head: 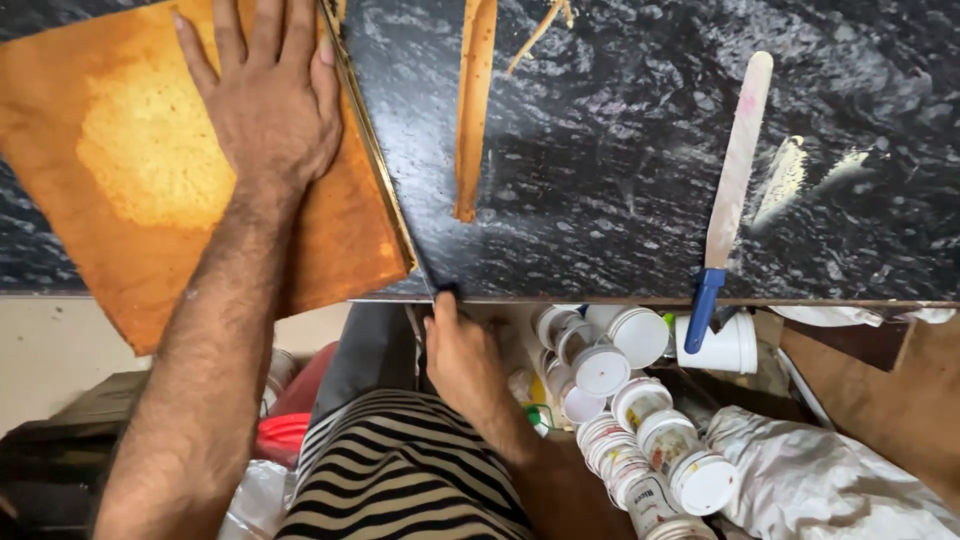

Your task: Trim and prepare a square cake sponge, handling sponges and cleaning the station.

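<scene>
So nearest the camera is a striped shirt (400, 470), and down below the tabletop edge on the right there's a heap of little white-lidded jars (625, 420), a white tub (725, 347) and some crumpled white cloth (820, 480). Something red (285, 432) sits low on the left.

Right hand (462, 358) is tucked just under the front edge of the tabletop (620, 180), fingers curled shut around a small dark tool (447, 294) that pokes up right at the edge, near the corner of the board. Can't really tell what the tool is, too little of it shows.

Tabletop itself is dark marbled stone, black with grey streaks. An orange-brown board (130, 170) lies on the left side, front corner hanging over the edge, with a paler worn patch in the middle. Left hand (270, 100) is flat on it, palm down, fingers spread, gripping nothing.

Further back, a thin orange strip (473, 110) lies beside the board, and off to the right there's a pale flat stick with a blue handle (733, 180), the handle sticking past the edge.
</scene>
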